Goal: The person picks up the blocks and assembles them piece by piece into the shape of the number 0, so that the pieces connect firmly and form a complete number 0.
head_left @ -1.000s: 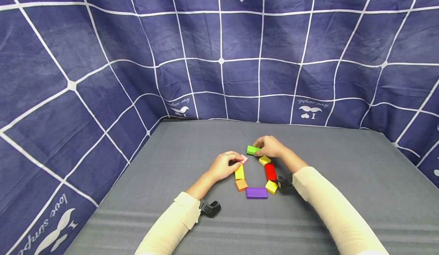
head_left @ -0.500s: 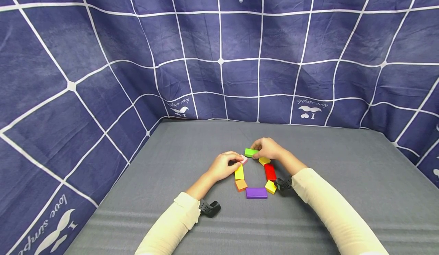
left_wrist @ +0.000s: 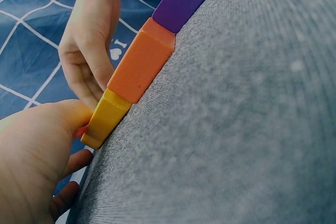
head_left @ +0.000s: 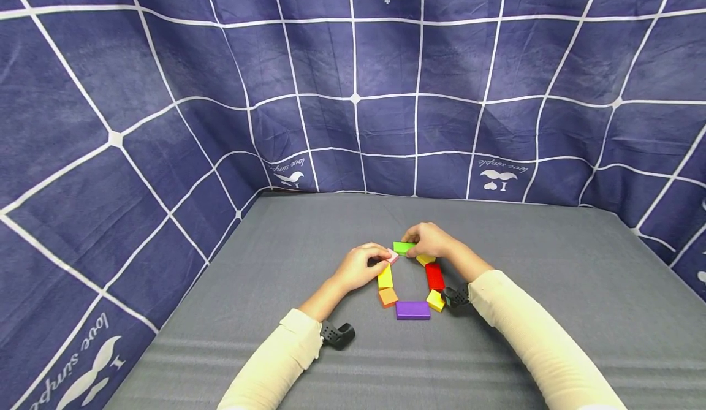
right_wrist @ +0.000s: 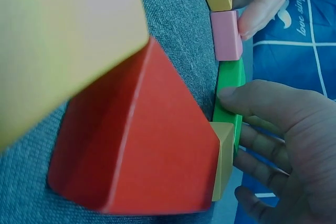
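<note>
With thumb and fingers on opposite sides, my right hand (head_left: 432, 239) pinches a green block (head_left: 403, 248) at the far end of a ring of coloured blocks. In the right wrist view, the green block (right_wrist: 230, 80) lies between a pink block (right_wrist: 227, 36) and a small yellow block (right_wrist: 223, 158). My left hand (head_left: 360, 267) has its curled fingers at the pink block (head_left: 393, 257); its thumb overlaps the end of a long yellow block (head_left: 385, 277). From the left wrist, that yellow block (left_wrist: 107, 116) shows beside the thumb, in line with an orange block (left_wrist: 142, 61).
The ring's near side has a purple block (head_left: 412, 311), flanked by the orange block (head_left: 388, 298) and a yellow block (head_left: 436, 301). A red block (head_left: 434, 277) forms its right side, below another yellow block (head_left: 425, 259). A blue curtain (head_left: 386, 128) hangs behind the grey tabletop (head_left: 309, 232).
My right hand has brought the green block nearer and slightly left, up to the gap between the pink and yellow blocks. My left hand has stayed in place.
</note>
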Demonstrator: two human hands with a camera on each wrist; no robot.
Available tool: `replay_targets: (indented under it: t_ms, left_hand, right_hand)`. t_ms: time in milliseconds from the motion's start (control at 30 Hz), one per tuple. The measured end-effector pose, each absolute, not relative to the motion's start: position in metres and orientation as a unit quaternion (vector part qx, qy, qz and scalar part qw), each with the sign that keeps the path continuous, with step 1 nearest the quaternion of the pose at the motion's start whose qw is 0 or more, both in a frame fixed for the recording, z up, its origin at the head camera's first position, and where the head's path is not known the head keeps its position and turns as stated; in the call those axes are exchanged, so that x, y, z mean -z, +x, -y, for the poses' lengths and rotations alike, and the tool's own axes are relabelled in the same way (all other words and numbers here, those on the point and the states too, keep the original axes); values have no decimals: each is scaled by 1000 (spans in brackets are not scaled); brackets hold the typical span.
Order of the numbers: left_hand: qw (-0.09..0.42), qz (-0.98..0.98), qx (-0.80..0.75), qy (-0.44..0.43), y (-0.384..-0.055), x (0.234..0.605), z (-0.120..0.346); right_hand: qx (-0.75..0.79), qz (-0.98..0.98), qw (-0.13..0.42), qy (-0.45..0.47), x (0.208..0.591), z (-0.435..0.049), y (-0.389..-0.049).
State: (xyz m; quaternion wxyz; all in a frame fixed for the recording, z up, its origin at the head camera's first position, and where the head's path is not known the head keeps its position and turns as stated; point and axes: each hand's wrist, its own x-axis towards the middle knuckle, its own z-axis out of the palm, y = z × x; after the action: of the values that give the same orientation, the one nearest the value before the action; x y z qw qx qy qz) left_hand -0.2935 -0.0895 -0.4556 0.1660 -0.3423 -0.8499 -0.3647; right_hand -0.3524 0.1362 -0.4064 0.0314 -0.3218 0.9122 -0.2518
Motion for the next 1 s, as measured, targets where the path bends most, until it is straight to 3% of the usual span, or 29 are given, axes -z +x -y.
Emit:
replay_targets:
  t_ms: [600, 1000]
  left_hand:
    - [152, 855, 362, -339, -294, 456, 90]
    - [130, 860, 370, -326, -295, 458, 91]
  right_hand:
    - [261, -913, 57, -310, 406, -141, -351]
    - [291, -912, 25, -288, 399, -157, -340]
